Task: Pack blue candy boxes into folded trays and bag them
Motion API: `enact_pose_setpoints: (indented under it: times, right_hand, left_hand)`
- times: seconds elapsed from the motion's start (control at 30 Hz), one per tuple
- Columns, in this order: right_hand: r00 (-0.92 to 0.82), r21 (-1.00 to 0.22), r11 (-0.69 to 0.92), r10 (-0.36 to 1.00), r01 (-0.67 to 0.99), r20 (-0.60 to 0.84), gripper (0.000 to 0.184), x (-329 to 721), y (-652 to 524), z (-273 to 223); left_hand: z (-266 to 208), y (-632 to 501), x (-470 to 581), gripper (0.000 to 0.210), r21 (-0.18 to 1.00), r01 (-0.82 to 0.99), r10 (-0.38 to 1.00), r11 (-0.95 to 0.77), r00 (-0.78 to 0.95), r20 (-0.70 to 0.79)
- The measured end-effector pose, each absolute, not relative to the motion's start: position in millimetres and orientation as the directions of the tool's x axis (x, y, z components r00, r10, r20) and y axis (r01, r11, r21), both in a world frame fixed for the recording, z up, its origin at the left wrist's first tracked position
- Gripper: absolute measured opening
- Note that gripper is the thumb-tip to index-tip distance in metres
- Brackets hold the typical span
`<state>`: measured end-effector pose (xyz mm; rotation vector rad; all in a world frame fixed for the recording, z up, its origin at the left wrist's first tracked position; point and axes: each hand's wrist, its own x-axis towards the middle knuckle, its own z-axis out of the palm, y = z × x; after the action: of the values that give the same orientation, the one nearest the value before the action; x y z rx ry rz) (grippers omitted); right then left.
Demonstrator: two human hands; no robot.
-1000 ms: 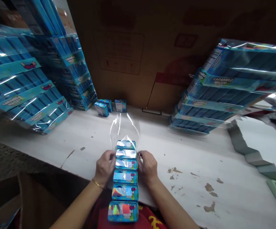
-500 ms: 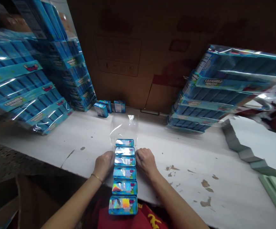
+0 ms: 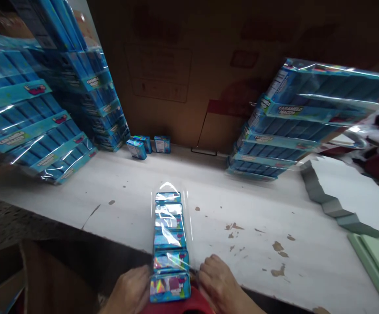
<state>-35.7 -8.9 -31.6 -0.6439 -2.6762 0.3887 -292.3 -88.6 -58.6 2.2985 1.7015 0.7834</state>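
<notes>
A row of several small blue candy packs (image 3: 169, 239) with shiny holographic faces runs from the white tabletop to its near edge. A clear plastic bag (image 3: 189, 218) covers the row, its far end just beyond the last pack. At the near end, my left hand (image 3: 131, 283) is closed at the left side of the bag. Opposite it, my right hand (image 3: 218, 279) grips the bag's right side with curled fingers. The nearest pack lies between both hands, against a red garment. My fingertips are partly hidden.
Plastic-wrapped stacks of blue display boxes stand at left (image 3: 29, 113) and right (image 3: 284, 117). Loose small boxes (image 3: 137, 149) sit by a large brown carton (image 3: 163, 65). White-topped card sheets (image 3: 353, 192) and a green lid-like object (image 3: 372, 266) lie at right.
Both hands have moved back toward my body, drawing the clear bag from the far end down over the row of packs. The packs have stayed nearly in place.
</notes>
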Motion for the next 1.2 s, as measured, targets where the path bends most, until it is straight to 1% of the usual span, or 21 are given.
enact_pose_setpoints:
  times: [0.07,0.1,0.13,0.2,0.27,0.33,0.37,0.43,0.5,0.57,0.67,0.8,0.97,1.07,1.13,1.2]
  right_hand:
    - [-0.779,-0.392,0.801,0.568,0.452,0.265,0.015,-42.7,-3.0,-34.7]
    - [-0.721,-0.419,0.753,0.637,0.507,0.272,0.017,-47.9,2.1,-37.1]
    - [-0.647,-0.451,0.690,0.711,0.566,0.276,0.020,-53.4,8.0,-39.7]
    - [-0.488,-0.513,0.548,0.833,0.661,0.262,0.024,-63.9,19.0,-44.3]
    - [-0.393,-0.565,0.445,0.893,0.694,0.221,0.026,-71.1,24.0,-46.3]
    - [-0.360,-0.610,0.383,0.918,0.693,0.167,0.028,-75.5,19.8,-45.3]
    - [-0.379,-0.637,0.377,0.915,0.673,0.141,0.029,-77.7,14.9,-43.9]
    - [-0.503,-0.695,0.447,0.853,0.563,0.141,0.025,-84.3,3.2,-40.8]
    - [-0.624,-0.722,0.553,0.751,0.415,0.217,0.020,-94.6,-5.4,-39.4]
    - [-0.642,-0.713,0.605,0.712,0.354,0.285,0.025,-106.2,-7.9,-41.0]
    - [-0.587,-0.687,0.601,0.749,0.408,0.306,0.027,-118.9,-4.6,-46.7]
    - [-0.557,-0.666,0.593,0.771,0.452,0.309,0.026,-124.6,2.4,-49.0]
    - [-0.550,-0.630,0.618,0.763,0.470,0.339,0.025,-133.8,14.2,-46.8]
    - [-0.559,-0.610,0.616,0.766,0.498,0.318,0.023,-134.1,14.7,-40.3]
    - [-0.611,-0.651,0.611,0.743,0.450,0.274,0.022,-125.2,11.9,-27.1]
    - [-0.667,-0.740,0.589,0.697,0.325,0.262,0.019,-110.3,15.2,-7.1]
  left_hand:
    - [-57.3,-76.1,-287.7,0.025,0.497,0.792,0.934,-0.354,0.272,0.232]
    - [-56.6,-66.3,-285.4,0.024,0.526,0.783,0.943,-0.331,0.260,0.206]
    - [-56.3,-55.5,-283.4,0.024,0.548,0.787,0.958,-0.283,0.206,0.198]
    - [-57.5,-34.7,-281.1,0.023,0.567,0.804,0.970,-0.177,0.046,0.237]
    - [-60.4,-20.6,-281.2,0.022,0.564,0.820,0.958,-0.097,-0.076,0.276]
    - [-63.3,-15.7,-282.2,0.020,0.536,0.844,0.955,-0.026,-0.137,0.263]
    - [-64.2,-16.1,-282.4,0.019,0.512,0.859,0.956,0.011,-0.159,0.247]
    - [-64.7,-19.4,-281.3,0.019,0.448,0.889,0.951,0.097,-0.216,0.222]
    - [-63.9,-22.7,-278.6,0.019,0.386,0.908,0.945,0.163,-0.256,0.202]
    - [-62.6,-24.0,-275.7,0.020,0.352,0.918,0.950,0.181,-0.256,0.179]
    - [-61.8,-23.5,-273.8,0.019,0.338,0.924,0.957,0.177,-0.241,0.159]
    - [-62.3,-22.8,-275.3,0.014,0.333,0.928,0.959,0.169,-0.233,0.161]
    - [-63.7,-23.8,-277.4,0.013,0.341,0.931,0.969,0.132,-0.194,0.156]
    - [-65.3,-24.5,-278.3,0.015,0.348,0.930,0.972,0.118,-0.181,0.153]
    - [-65.4,-24.5,-281.2,0.016,0.361,0.925,0.973,0.119,-0.181,0.142]
    - [-63.0,-23.0,-288.6,0.017,0.383,0.917,0.979,0.112,-0.168,0.116]
